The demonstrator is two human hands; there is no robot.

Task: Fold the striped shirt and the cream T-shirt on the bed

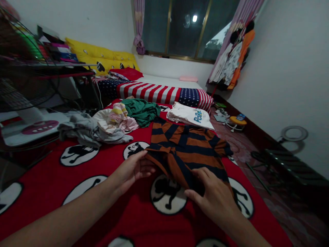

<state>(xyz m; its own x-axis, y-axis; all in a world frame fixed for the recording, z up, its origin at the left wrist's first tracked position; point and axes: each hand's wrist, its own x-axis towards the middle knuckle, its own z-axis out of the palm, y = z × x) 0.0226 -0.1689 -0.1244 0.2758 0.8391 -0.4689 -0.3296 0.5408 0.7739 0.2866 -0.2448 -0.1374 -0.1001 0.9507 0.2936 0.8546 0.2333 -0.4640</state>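
Note:
A brown and navy striped shirt lies on the red blanket, its near part lifted and folded in loose creases. At the shirt's near left edge, my left hand pinches the cloth between thumb and fingers. My right hand grips the near hem further right, with the fingers over the fabric and the thumb below; part of the grip is hidden. Just beyond the shirt is a folded white T-shirt with blue lettering. A crumpled green garment lies to its left.
Grey and pale clothes are heaped at the left, near a white fan base. A second bed with a flag-patterned cover stands beyond. A dark rack and a small yellow stool are on the floor at right.

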